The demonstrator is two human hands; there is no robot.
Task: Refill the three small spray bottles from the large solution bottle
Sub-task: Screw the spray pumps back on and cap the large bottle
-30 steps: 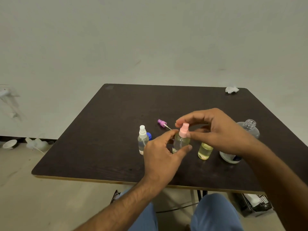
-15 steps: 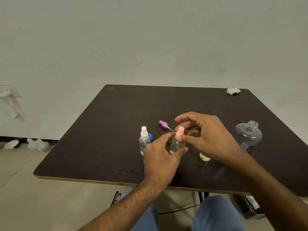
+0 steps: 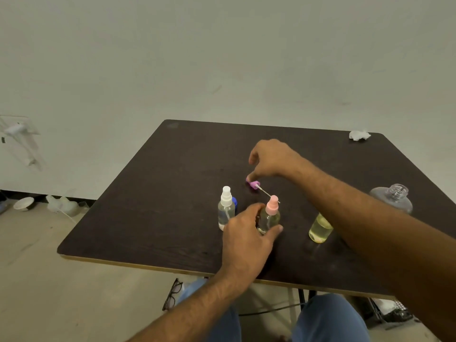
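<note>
My right hand [image 3: 272, 157] has left the pink-capped bottle [image 3: 271, 216] for the purple sprayer [image 3: 254, 184] at 12 o'clock, fingertips pinching it. Left hand [image 3: 246, 239] still grips the bottle mid-table [image 3: 153, 193].

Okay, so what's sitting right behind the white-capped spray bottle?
A blue cap peeks out behind the white-capped spray bottle. Only its right edge shows; the bottle covers the rest.

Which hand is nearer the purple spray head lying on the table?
Right. The right hand has fingertips on the purple spray head; the left hand is nearer the person, around the pink-capped bottle.
</note>
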